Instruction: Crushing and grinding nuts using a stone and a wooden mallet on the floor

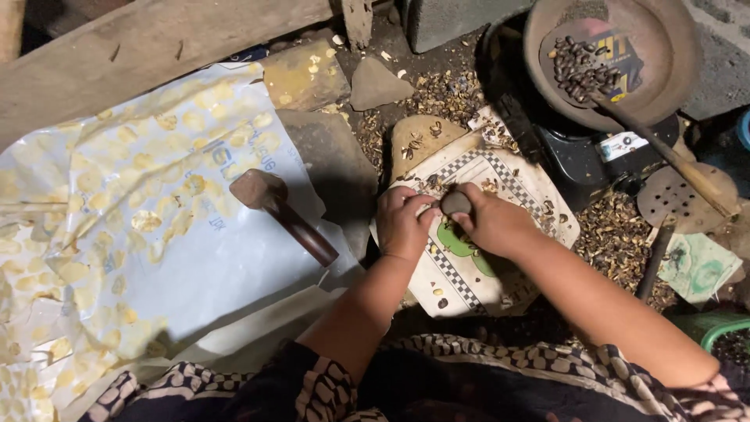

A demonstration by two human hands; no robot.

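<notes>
My right hand (494, 221) grips a small round dark stone (455, 203) over a printed mat (476, 273) with a checkered border and a green shape. Just left of the stone, my left hand (402, 220) rests on the mat with its fingers curled; whether they pinch something under the stone is hidden. Broken shells lie scattered on the mat and around it.
A wooden mallet (285, 212) lies on a large pale sheet (180, 234) dotted with flat yellow pieces at left. A dark pan (664, 55) of dark nuts with a wooden-handled spatula (672, 156) sits on a black stove (578, 160) at upper right. Shell litter (609, 234) covers the ground.
</notes>
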